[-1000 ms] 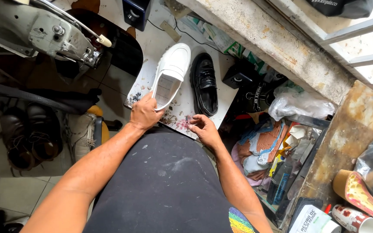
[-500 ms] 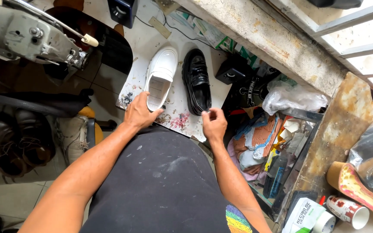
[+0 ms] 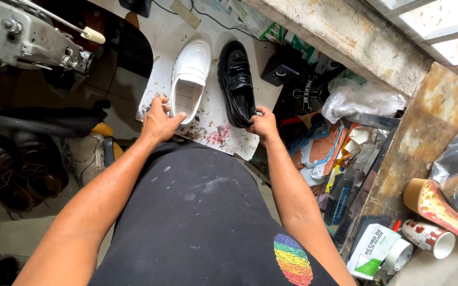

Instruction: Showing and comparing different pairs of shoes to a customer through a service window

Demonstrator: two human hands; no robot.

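A white loafer (image 3: 191, 74) and a black loafer (image 3: 237, 79) lie side by side on a stained white work board (image 3: 213, 135), toes pointing away from me. My left hand (image 3: 159, 121) grips the heel of the white loafer. My right hand (image 3: 262, 123) holds the heel of the black loafer, fingers curled round its back edge. My dark apron (image 3: 197, 222) fills the bottom of the view.
A grey sewing machine (image 3: 27, 37) stands at the upper left, worn brown boots (image 3: 19, 164) on the floor below it. To the right sit a clear plastic bag (image 3: 361, 100), a rusty board (image 3: 425, 137), scraps, a tan sole (image 3: 443, 209) and small pots (image 3: 428, 238).
My right hand has moved from the board's near edge up to the black loafer's heel and taken hold. My left hand has stayed on the white loafer's heel. The view has shifted closer.
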